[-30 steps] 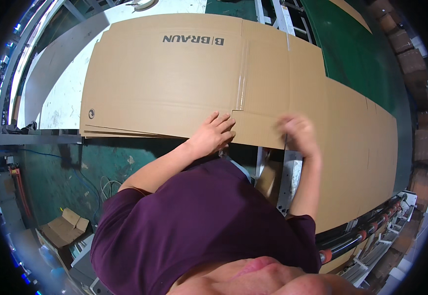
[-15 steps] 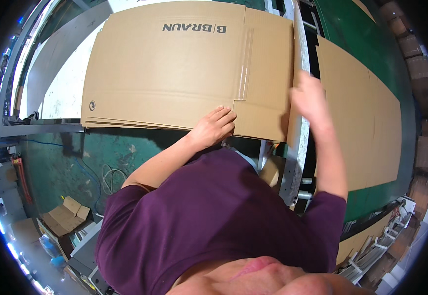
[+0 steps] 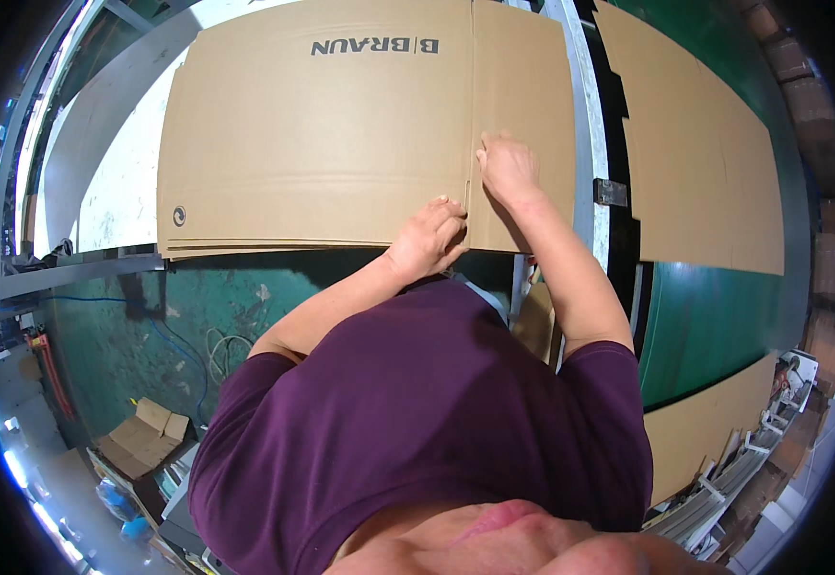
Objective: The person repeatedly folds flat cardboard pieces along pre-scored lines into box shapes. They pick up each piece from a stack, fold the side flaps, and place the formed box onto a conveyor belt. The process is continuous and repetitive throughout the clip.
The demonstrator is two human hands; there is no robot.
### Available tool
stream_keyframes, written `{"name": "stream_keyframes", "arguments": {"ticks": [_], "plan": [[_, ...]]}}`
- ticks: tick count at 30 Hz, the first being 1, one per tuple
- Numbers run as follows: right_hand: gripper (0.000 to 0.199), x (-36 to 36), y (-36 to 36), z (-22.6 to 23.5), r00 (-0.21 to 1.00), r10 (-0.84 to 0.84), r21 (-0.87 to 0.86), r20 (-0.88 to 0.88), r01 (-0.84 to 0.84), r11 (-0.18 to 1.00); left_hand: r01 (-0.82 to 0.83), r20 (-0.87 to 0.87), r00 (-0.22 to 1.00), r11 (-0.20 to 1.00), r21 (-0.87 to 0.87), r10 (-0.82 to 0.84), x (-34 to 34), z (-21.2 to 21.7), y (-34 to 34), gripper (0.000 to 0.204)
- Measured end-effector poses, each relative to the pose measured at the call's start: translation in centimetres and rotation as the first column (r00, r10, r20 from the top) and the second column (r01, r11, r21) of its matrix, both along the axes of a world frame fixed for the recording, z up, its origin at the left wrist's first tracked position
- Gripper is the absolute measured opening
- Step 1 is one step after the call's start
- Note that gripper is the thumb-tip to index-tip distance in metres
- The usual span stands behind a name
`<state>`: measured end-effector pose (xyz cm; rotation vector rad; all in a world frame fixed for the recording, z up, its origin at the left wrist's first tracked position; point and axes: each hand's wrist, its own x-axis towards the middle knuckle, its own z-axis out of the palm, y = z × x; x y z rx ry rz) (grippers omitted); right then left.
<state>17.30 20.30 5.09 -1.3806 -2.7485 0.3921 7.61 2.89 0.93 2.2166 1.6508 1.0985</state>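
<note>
A stack of flat brown cardboard box sheets (image 3: pixel 341 125) lies in front of me, dark print on its top face. A crease runs down the top sheet, with a narrow slot near its close edge. My left hand (image 3: pixel 427 238) rests at the close edge, just left of that slot, its fingers curled in against the cardboard. Across the crease, on the right-hand panel (image 3: pixel 542 96), my right hand (image 3: pixel 510 172) is closed, fingertips against the sheet beside the crease. Whatever either hand pinches is hidden under the fingers.
A metal rail (image 3: pixel 590 125) borders the stack on the right. Beyond it, another cardboard sheet (image 3: pixel 705 163) lies on a green belt (image 3: pixel 705 326). A white surface (image 3: pixel 92 172) is at the left. Lower left, an opened carton (image 3: pixel 144 439) stands near cables on the green floor.
My right hand has come left from the rail onto the panel by the crease. My left fingers, flatter before, are now curled. The cardboard on the green belt has shifted away from me.
</note>
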Motion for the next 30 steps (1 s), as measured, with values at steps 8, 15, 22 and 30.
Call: {"name": "stream_keyframes", "arguments": {"ticks": [8,15,22,30], "plan": [[0.076,7.0,7.0,-2.8,0.843,-0.426,0.277,-0.328,0.517,0.810,0.019,-0.152,0.988,0.997,-0.071,-0.030,0.7,2.4,0.9,0.045],[0.080,8.2,7.1,-1.5,0.680,-0.451,-0.277,-0.578,0.357,0.892,0.035,-0.266,0.961,0.991,-0.132,-0.069,0.4,2.9,1.2,0.046],[0.081,12.0,7.0,-6.4,0.697,-0.310,-0.265,-0.647,0.176,0.948,-0.031,-0.425,0.903,0.973,-0.230,-0.071,0.1,1.0,0.6,0.049],[0.044,50.1,-5.9,-10.9,0.133,-0.981,0.154,-0.143,0.982,0.111,0.010,-0.544,0.832,0.984,-0.179,-0.107,-0.9,0.9,3.7,0.036]]}}
